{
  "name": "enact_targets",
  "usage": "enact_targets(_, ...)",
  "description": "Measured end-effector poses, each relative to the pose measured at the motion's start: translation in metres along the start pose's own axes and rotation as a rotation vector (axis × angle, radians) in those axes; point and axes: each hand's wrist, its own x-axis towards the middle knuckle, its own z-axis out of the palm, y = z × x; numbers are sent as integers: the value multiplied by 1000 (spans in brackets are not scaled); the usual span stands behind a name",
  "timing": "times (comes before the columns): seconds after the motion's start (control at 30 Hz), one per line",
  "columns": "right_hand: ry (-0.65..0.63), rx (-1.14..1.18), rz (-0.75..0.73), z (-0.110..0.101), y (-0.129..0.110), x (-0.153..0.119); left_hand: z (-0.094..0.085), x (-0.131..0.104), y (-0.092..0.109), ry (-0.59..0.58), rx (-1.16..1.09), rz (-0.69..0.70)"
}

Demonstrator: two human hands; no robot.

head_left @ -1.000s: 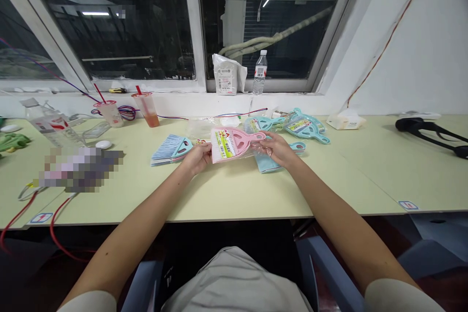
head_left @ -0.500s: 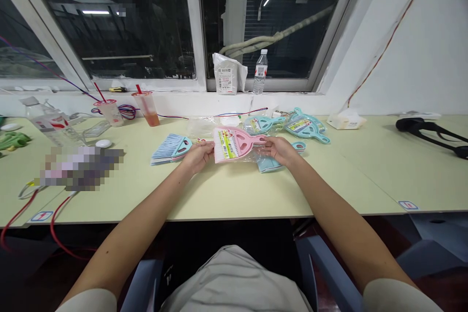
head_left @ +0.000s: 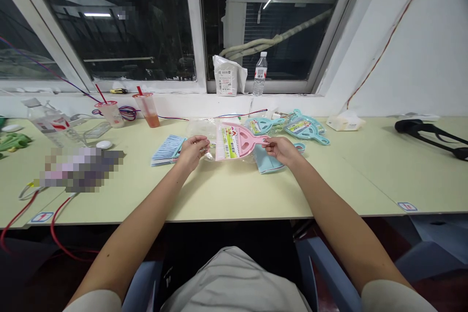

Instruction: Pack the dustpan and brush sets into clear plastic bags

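Observation:
A pink dustpan point(head_left: 248, 143) with a white-bristled brush point(head_left: 221, 142) and a green-and-white label is held up over the table, bristles toward the left. My right hand point(head_left: 281, 150) is closed round the end of its handle. Beyond the bristles, my left hand point(head_left: 192, 153) pinches the edge of a clear plastic bag point(head_left: 209, 155) that surrounds the set. Behind my left hand lies a brush with blue bristles point(head_left: 166, 149), partly covered. A light blue dustpan point(head_left: 270, 162) lies under my right hand, its middle hidden.
Wrapped turquoise dustpan sets point(head_left: 306, 127) lie at the back right, near a tissue pack point(head_left: 345, 121). Drink cups point(head_left: 147, 111) and a large bottle point(head_left: 47, 119) stand at the left. A water bottle point(head_left: 260, 75) is on the sill. Black straps point(head_left: 427, 131) lie far right.
My left hand has moved off the bristle end, slightly left and up, drawing the clear bag out. The pink dustpan has shifted slightly right and up, with my right hand still on the handle.

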Motion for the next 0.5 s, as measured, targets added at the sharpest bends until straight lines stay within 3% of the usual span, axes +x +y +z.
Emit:
enact_targets(0.17, 2, 15, -8, 0, 0, 0, 0, -2, -1, 50, 117, 74)
enact_targets(0.33, 51, 18, -32, 3, 4, 1, -1, 1, -3, 109, 98, 64)
enact_targets(0.5, 106, 67, -50, 1, 4, 3, 2, -3, -1, 21, 51, -15)
